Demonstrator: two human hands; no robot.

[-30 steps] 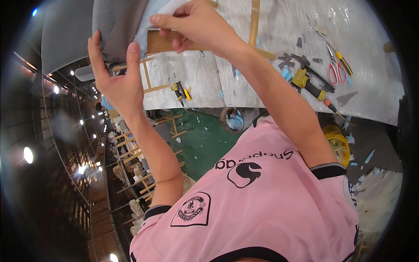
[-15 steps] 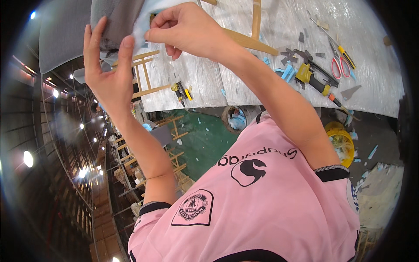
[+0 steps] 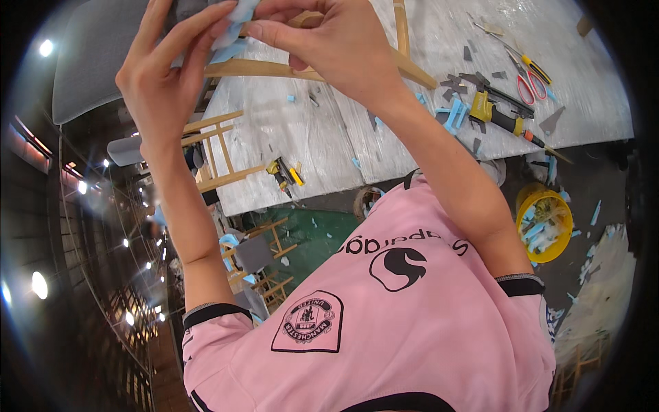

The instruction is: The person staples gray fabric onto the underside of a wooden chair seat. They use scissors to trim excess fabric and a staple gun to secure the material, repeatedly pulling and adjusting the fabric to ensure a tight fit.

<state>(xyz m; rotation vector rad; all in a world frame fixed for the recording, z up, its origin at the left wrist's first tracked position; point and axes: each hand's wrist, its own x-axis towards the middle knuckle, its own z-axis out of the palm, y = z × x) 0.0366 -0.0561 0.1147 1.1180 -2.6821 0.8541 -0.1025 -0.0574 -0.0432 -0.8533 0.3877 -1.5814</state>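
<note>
Overall: film-covered worktable (image 3: pixel 309 130), beneath | wooden rail (image 3: pixel 264 68), just below the hands | yellow-and-black power tool (image 3: pixel 495 115), on the worktable's right | left hand (image 3: pixel 161 75), thumb and forefinger closed on pale padding (image 3: pixel 241 16) | right hand (image 3: pixel 340 48), fingers curled, grip cannot be told | padding, at top, between both hands.

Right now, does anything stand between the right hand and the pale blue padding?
Nothing visible. The right hand is close beside the pale blue padding; whether they touch is unclear. The left hand is on its opposite side; the yellow tool lies well clear.
</note>
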